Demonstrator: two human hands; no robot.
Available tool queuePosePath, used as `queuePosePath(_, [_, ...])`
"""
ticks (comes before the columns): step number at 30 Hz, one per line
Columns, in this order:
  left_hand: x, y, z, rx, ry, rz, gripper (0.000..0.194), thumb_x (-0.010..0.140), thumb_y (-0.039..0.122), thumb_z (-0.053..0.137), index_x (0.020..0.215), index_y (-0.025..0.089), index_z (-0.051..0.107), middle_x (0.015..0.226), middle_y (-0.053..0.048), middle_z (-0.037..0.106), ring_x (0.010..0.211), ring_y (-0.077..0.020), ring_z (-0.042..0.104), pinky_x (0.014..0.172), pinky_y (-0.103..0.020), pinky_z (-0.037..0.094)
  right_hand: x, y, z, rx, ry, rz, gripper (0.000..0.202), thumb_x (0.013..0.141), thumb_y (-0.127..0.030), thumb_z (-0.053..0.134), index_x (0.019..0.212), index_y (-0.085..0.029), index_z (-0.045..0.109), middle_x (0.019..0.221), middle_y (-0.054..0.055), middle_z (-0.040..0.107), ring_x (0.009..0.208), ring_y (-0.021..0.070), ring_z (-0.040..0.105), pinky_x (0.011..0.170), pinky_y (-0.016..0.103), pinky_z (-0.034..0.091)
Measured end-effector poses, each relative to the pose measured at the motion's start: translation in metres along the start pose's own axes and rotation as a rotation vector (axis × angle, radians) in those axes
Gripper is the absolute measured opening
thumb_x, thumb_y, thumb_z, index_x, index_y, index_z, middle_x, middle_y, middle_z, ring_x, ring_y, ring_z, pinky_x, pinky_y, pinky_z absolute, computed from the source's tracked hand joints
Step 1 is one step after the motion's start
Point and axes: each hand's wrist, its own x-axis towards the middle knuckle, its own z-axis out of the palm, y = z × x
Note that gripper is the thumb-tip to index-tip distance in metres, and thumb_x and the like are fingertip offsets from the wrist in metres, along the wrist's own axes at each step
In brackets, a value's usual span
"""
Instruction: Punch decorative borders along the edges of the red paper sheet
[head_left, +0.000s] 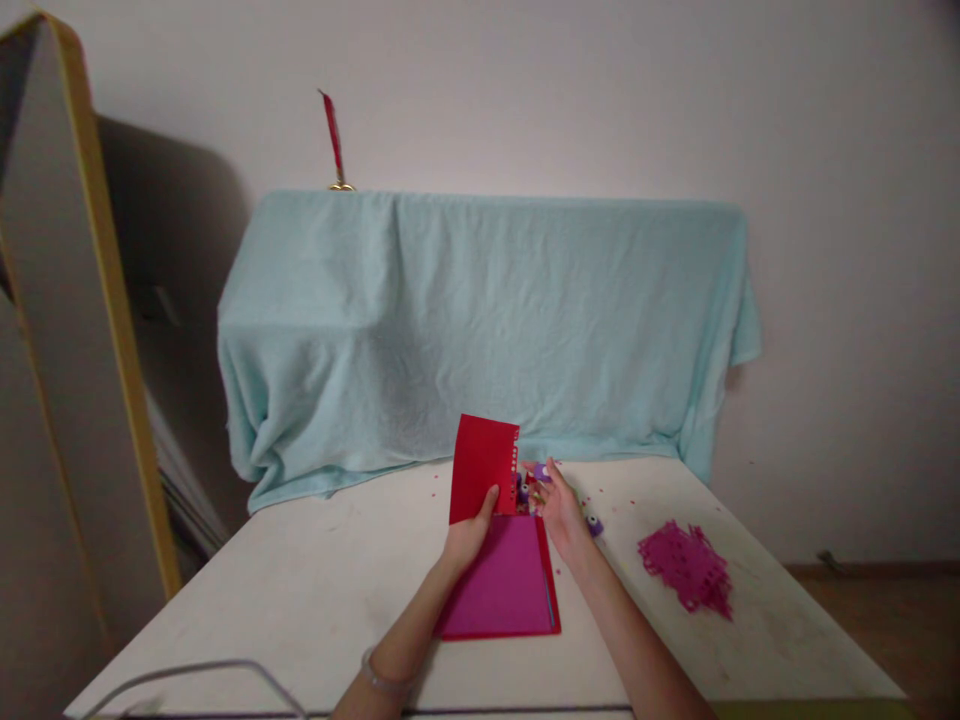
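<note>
My left hand (471,532) is closed on a sheet of red paper (481,465), thumb on its face, holding it raised. A row of small punched holes runs down the sheet's right edge. Close to that edge, my right hand (561,512) has its fingers around a small purple paper punch (542,472) with a white round spot; part of it is hidden by the fingers. Beneath my left hand lies a stack of magenta paper (501,585) with red sheets showing at its border. Another purple punch (595,525) rests just right of my right wrist.
A tangled heap of magenta paper strips (686,565) lies on the right of the white table (322,590). Tiny punched bits are scattered around the hands. A light blue cloth (487,320) drapes over something behind. A grey curved cable or rod (202,665) crosses the front left.
</note>
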Motion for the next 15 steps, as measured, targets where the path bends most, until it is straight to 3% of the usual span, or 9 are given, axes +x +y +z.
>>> queuePosePath(4, [-0.0001, 0.0037, 0.0015, -0.050, 0.044, 0.063, 0.062, 0.086, 0.056, 0.044, 0.132, 0.016, 0.044, 0.133, -0.009, 0.051, 0.127, -0.0189, 0.043, 0.111, -0.031, 0.027, -0.0003, 0.0017, 0.0023, 0.000, 0.000, 0.017, 0.036, 0.071, -0.052, 0.067, 0.088, -0.020, 0.069, 0.089, 0.007, 0.071, 0.065, 0.0167, 0.062, 0.055, 0.028, 0.044])
queuePosePath(10, [-0.0008, 0.0077, -0.0004, -0.113, 0.022, 0.127, 0.061, 0.087, 0.053, 0.044, 0.136, 0.016, 0.040, 0.138, -0.010, 0.046, 0.130, -0.0195, 0.039, 0.113, -0.034, 0.023, 0.0008, 0.0052, 0.0008, 0.015, -0.034, 0.032, 0.031, 0.073, -0.047, 0.068, 0.088, -0.019, 0.069, 0.097, 0.008, 0.070, 0.063, 0.0156, 0.063, 0.054, 0.028, 0.046])
queuePosePath(15, [0.0012, 0.0048, 0.0015, -0.122, 0.033, 0.149, 0.060, 0.088, 0.052, 0.044, 0.135, 0.016, 0.040, 0.138, -0.009, 0.045, 0.130, -0.0177, 0.039, 0.113, -0.032, 0.023, 0.0002, 0.0074, -0.0014, -0.056, -0.016, 0.046, 0.029, 0.071, -0.044, 0.070, 0.086, -0.019, 0.068, 0.095, 0.009, 0.070, 0.080, 0.0234, 0.068, 0.060, 0.029, 0.048])
